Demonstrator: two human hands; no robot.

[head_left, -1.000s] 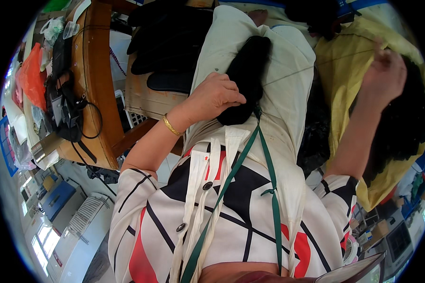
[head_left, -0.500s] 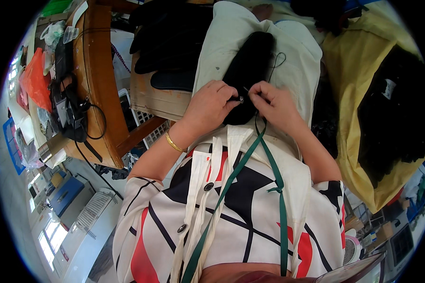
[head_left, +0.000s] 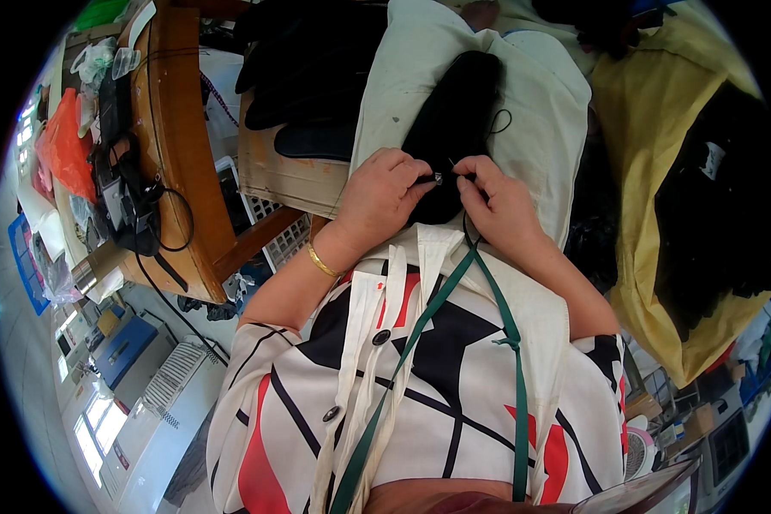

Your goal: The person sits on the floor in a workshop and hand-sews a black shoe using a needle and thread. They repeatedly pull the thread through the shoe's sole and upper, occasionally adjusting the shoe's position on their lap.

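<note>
we are pinching a small metal piece (head_left: 437, 179) in our left hand (head_left: 384, 195) and thread in our right hand (head_left: 499, 199), both resting on the black fabric piece (head_left: 454, 111).

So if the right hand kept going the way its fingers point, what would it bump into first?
Probably the left hand. The right hand points its fingertips leftward across the black fabric piece, with a small metal bit between them.

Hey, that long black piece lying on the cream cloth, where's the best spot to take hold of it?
Grip the black piece at its free far half, coming from its left or right side and pinching across its narrow width. Its near end is already taken by the left hand and right hand.
</note>
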